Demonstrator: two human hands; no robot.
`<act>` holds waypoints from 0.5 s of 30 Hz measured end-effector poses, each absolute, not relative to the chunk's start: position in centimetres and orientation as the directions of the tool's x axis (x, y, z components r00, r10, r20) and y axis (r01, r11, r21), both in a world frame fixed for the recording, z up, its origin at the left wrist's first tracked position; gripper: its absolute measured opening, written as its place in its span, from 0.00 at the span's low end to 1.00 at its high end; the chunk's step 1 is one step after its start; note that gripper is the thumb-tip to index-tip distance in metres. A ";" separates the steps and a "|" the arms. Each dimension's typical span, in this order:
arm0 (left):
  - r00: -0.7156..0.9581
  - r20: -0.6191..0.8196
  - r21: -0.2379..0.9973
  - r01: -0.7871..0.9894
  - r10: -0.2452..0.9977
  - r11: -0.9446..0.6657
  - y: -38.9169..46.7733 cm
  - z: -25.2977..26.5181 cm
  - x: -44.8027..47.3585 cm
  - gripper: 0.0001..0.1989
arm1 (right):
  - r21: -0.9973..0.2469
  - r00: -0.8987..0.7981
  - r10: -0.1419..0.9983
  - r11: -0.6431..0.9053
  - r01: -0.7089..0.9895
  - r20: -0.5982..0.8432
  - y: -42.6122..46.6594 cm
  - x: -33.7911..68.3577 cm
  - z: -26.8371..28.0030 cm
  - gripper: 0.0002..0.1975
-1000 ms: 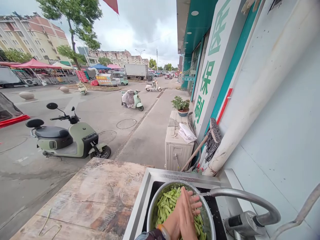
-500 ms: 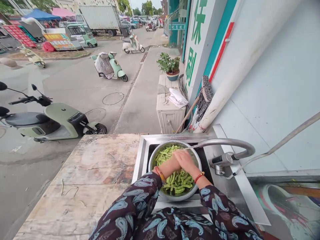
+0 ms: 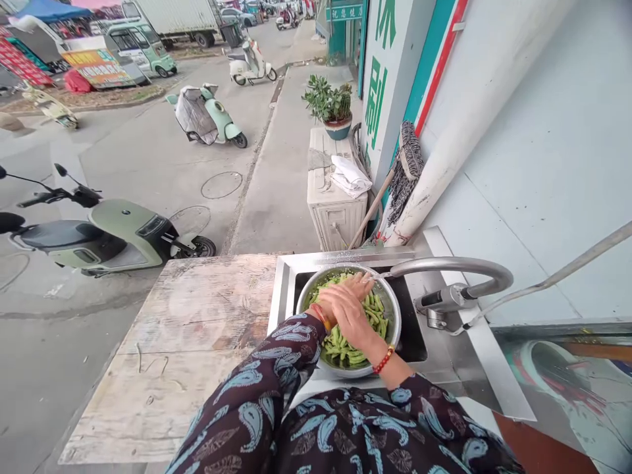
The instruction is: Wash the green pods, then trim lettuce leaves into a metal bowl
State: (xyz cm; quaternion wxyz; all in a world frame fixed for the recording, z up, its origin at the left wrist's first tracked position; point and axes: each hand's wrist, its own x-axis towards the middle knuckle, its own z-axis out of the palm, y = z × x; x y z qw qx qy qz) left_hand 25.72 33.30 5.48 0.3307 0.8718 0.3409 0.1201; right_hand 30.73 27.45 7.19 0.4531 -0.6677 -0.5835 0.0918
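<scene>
Green bean pods (image 3: 345, 349) fill a round metal bowl (image 3: 396, 324), and the bowl sits in a metal sink (image 3: 413, 337). Both hands are together over the bowl. The left hand (image 3: 361, 285) reaches in from the left, with its fingers stretched out toward the far side. The right hand (image 3: 348, 313) comes up from the right and lies across the top of the left one, near its wrist, with its fingers laid out over it. Both arms reach forward in long dark sleeves (image 3: 286, 355) with blue leaf shapes on them. A red and orange band (image 3: 320, 317) goes around the left wrist, and red beads (image 3: 384, 359) go around the right one. Pods lie under the hands, and more show on the near side, to the right, and a few just past the fingers. I cannot tell if the left palm touches any pods. Water (image 3: 383, 275) comes out of the bent tap (image 3: 459, 265) beside the left fingertips. Left of the sink is a wooden bench (image 3: 197, 316) with thin stringy bits (image 3: 164, 365) on it. Farther away, a pot (image 3: 338, 130) holds a leafy green plant (image 3: 318, 99).
</scene>
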 end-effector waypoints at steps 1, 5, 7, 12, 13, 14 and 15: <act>0.679 -0.016 0.678 0.547 0.734 -0.491 33.1 5.6 25.6 0.28 | -0.704 0.269 0.863 0.132 0.698 0.428 27.4 30.3 7.5 0.23; 0.841 -0.055 0.770 0.379 0.538 -0.513 34.3 6.6 27.9 0.22 | -0.683 0.355 0.869 -0.027 0.730 0.345 27.0 33.8 6.4 0.22; 0.886 -0.070 0.787 0.332 0.458 -0.520 35.1 6.8 28.8 0.20 | -0.673 0.434 0.852 -0.137 0.726 0.294 26.9 35.3 5.4 0.22; 0.810 -0.014 0.715 0.418 0.586 -0.561 34.8 5.6 25.8 0.25 | -0.715 0.386 0.818 0.044 0.698 0.427 27.0 31.4 6.3 0.22; 0.812 -0.002 0.688 0.425 0.584 -0.588 34.7 5.4 25.3 0.25 | -0.712 0.359 0.819 0.083 0.697 0.447 27.0 30.9 6.5 0.22; 0.829 0.003 0.664 0.417 0.560 -0.621 34.8 5.4 25.1 0.25 | -0.705 0.341 0.825 0.095 0.703 0.451 27.0 30.9 6.5 0.22; 0.858 -0.001 0.645 0.393 0.513 -0.655 34.9 5.5 25.4 0.25 | -0.695 0.339 0.833 0.074 0.715 0.438 26.9 31.5 6.2 0.22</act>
